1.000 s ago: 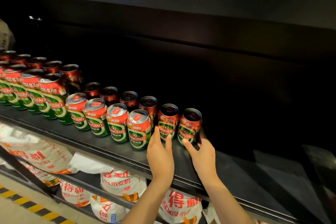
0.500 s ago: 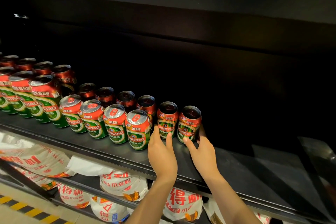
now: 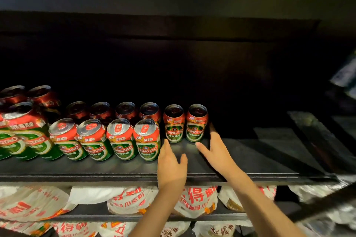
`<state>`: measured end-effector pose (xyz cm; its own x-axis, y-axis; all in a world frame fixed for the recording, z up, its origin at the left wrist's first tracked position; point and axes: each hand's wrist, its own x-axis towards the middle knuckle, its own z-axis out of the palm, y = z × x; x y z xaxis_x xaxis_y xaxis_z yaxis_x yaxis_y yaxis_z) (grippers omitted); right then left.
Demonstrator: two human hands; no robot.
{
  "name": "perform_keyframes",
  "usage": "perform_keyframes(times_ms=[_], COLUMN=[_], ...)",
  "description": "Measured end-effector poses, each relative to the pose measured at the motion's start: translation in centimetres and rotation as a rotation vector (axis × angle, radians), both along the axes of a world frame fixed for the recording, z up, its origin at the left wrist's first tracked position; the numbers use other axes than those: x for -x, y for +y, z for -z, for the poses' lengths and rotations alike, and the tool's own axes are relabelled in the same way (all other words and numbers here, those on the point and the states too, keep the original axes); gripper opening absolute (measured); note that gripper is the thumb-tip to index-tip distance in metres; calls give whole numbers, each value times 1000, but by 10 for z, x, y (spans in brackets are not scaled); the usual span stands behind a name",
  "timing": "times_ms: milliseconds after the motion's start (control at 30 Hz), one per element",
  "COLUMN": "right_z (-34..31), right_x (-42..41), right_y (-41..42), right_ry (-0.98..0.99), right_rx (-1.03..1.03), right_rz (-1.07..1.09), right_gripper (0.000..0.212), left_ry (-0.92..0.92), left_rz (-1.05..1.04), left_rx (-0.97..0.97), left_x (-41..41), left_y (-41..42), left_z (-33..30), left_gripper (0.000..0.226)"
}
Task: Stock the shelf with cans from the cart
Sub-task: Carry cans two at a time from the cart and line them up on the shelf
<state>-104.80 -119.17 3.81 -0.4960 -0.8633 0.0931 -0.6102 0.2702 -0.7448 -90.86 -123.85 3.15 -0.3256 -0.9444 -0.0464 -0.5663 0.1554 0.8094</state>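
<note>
Right hand just beside end can — left hand apart.

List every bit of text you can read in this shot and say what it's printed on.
"TSINGTAO": green band of the red-and-green aluminium beer cans on the black metal shelf, partly cut off on several.
Chinese characters on the cans' red band and under the brand: too blurred to read.
"得": large red character on the white plastic flour bags on the lower shelf; the other characters are creased and unreadable.
</note>
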Motion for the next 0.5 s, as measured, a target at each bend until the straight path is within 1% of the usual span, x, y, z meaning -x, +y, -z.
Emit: perform_keyframes(times_ms=[33, 67, 133, 200, 300, 333, 400, 500], right_z=[-1, 0, 0, -3, -9, -10, -12, -8], right_x=[-3, -7, -17, -30, -56, -67, -92, -133], right_y=[9, 20, 46, 78, 137, 157, 198, 259], right_ry=[39, 95, 183, 207, 218, 205, 170, 138], right_rx=[-25, -76, -172, -191, -183, -177, -184, -227], right_rz=[3, 17, 49, 95, 244, 306, 441, 658], right_gripper=[62, 62, 54, 46, 39, 38, 36, 34], left_ry=[-86, -179, -346, -467, -602, -605, -547, -400], left_rz=[79, 173, 353, 476, 607, 646, 762, 1065], left_rx=[11, 42, 118, 178, 291, 310, 322, 356], left_x=[-8, -16, -29, -36, -37, -35, -29, -22], left_y=[0, -1, -3, -4, -1, 4, 23, 71], left_z=[-2, -4, -9, -18, -27, -31, -38, -46], left_gripper=[69, 66, 61, 57, 53, 53, 51, 41])
